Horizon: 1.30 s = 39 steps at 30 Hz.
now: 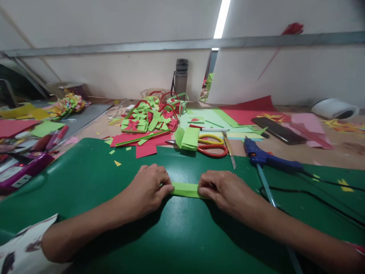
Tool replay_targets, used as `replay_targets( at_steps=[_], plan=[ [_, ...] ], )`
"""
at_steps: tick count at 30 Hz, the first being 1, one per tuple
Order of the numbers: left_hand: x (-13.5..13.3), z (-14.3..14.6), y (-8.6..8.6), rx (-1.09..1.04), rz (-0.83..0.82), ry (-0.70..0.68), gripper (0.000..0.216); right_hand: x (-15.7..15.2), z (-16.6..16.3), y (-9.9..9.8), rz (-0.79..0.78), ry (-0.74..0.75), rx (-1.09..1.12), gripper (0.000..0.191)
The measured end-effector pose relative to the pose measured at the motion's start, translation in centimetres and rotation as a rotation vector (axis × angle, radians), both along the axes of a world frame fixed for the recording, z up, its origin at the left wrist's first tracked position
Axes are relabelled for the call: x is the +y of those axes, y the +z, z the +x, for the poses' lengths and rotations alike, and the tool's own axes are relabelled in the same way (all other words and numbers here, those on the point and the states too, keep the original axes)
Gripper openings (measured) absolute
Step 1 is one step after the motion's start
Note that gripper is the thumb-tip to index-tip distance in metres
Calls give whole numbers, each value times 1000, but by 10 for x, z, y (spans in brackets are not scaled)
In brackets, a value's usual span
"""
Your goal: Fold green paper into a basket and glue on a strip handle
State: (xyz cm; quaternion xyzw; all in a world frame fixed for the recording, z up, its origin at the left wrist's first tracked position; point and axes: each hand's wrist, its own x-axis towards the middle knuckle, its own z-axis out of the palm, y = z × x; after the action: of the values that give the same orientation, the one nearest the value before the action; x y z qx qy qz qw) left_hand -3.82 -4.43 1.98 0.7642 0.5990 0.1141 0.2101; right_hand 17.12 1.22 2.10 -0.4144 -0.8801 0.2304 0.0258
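Observation:
A narrow folded strip of light green paper lies flat on the dark green mat. My left hand pinches its left end, fingers curled and pressed together on it. My right hand pinches the right end the same way. Both hands rest on the mat, about a strip's length apart. Beyond the hands stands a small folded light green paper piece, next to scissors with red and yellow handles.
A blue glue gun with its black cord lies at the right. A pile of red and green paper cut-outs, a phone, a grey bottle and a purple device surround the mat.

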Motion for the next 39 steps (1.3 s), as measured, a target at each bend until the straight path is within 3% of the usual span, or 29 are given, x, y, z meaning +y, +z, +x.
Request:
replay_targets(
  at_steps=[5, 20, 39],
  plan=[
    [0, -5, -1, -68, 10, 22, 17, -3, 1, -6, 57, -12, -28, 15],
    [-3, -15, -12, 45, 133, -10, 21, -3, 2, -17, 166, 5, -23, 15],
    [-4, -15, -16, 57, 185, -34, 21, -5, 8, -25, 181, 26, 25, 18]
  ],
)
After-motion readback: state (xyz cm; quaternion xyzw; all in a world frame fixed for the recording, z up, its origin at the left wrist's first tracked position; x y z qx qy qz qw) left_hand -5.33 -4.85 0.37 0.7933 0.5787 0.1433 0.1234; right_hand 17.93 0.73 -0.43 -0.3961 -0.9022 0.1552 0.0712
